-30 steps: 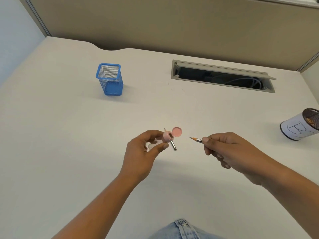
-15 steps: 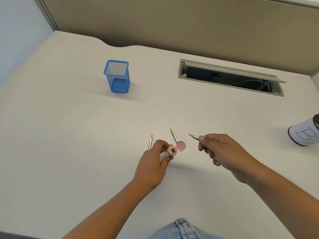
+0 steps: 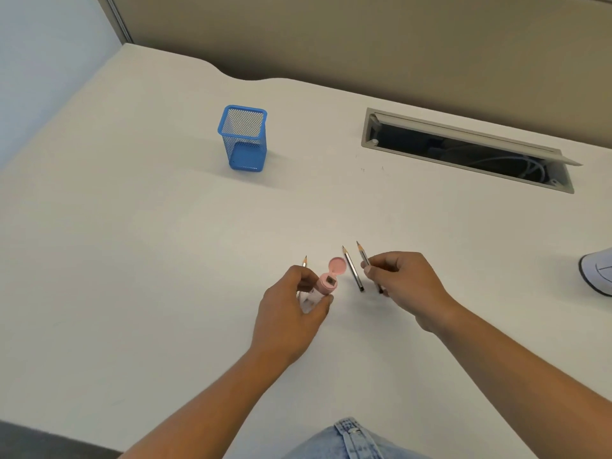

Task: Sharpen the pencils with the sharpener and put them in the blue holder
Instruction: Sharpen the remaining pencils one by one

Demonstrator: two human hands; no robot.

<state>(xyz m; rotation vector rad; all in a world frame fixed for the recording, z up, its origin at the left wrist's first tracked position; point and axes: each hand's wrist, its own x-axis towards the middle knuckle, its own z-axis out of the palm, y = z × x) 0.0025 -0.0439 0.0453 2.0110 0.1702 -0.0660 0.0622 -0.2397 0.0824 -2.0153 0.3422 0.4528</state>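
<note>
My left hand (image 3: 293, 306) grips a pink sharpener (image 3: 326, 284) with its round lid flipped open, low over the white desk (image 3: 132, 260). A pencil tip (image 3: 304, 261) pokes out behind that hand; the rest of it is hidden. A second pencil (image 3: 353, 270) lies on the desk just right of the sharpener. My right hand (image 3: 404, 283) pinches a third pencil (image 3: 363, 256) against the desk, its sharp tip pointing away from me. The blue mesh holder (image 3: 244, 138) stands upright at the back left and looks empty.
An open cable slot (image 3: 463, 150) with white cords is set into the desk at the back right. A white cup (image 3: 597, 271) marked in black sits at the right edge. A beige partition runs behind the desk.
My right hand has lowered its pencil to the desk beside the lying pencil. My left hand has tilted the sharpener upright, and the camera has swung so everything sits further right.
</note>
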